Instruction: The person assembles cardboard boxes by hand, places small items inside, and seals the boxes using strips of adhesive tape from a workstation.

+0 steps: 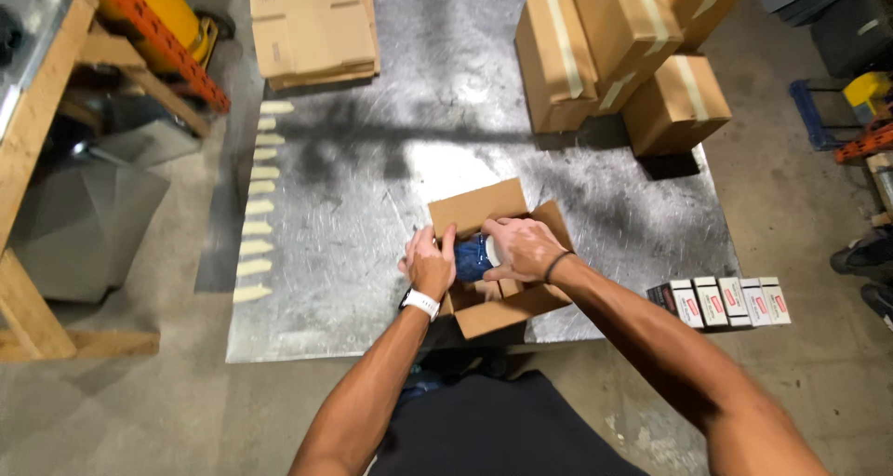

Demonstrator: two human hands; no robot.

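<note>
**Two hands on a blue item inside an open carton**

Head view, looking down on a scuffed sheet-metal counter (372, 160). Near its front edge stands a small open carton (498, 262) with its flaps folded outward. Both hands meet over the opening — the left hand (428, 264), with a white wristband, at the carton's left side, and the right hand (523, 249), with a dark band on the wrist, laid across the top from the right.

Between them sits a blue item (472, 258), low in the carton's mouth and only partly visible. Its shape and long axis cannot be read with confidence, since the hands cover most of it. The fingers of the left hand are curled against its left face, and the fingers of the right hand are closed over its upper right side, so both appear to grip it. The item therefore lies directly between the two palms, touching both, with neither hand clearly nearer.

Surroundings: a stack of sealed boxes (633, 57) at the far right of the counter; flattened cardboard (312, 25) at the far edge; a column of pale tape strips (259, 206) along the left margin; a row of small white-and-red packets (721, 301) on the floor just off the right front corner.
</note>
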